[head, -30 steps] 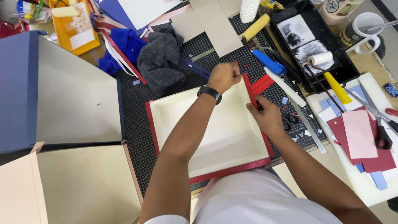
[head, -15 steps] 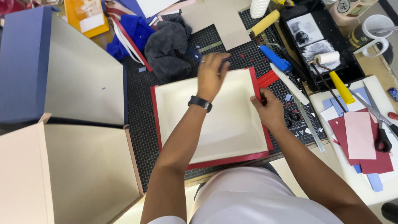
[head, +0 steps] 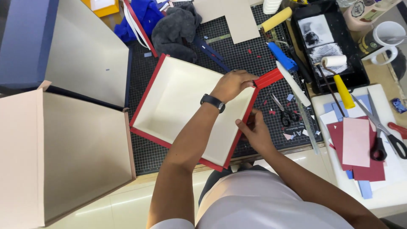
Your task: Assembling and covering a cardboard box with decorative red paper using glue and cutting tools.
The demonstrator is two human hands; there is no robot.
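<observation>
since a second ago the box (head: 186,106) has turned on the mat (head: 237,51), so its far right corner faces me. my left hand (head: 232,85) pinches the red flap (head: 268,78) there; my right hand (head: 254,129) presses the right wall, fingers curled. corner wrapping looks underway.

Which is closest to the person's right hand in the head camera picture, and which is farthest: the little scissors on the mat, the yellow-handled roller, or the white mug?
From the right hand:
1. Small scissors, lying on the black cutting mat just right of it.
2. Yellow-handled roller, farther right, at the black tray's edge.
3. White mug, far off in the top right corner.
</observation>
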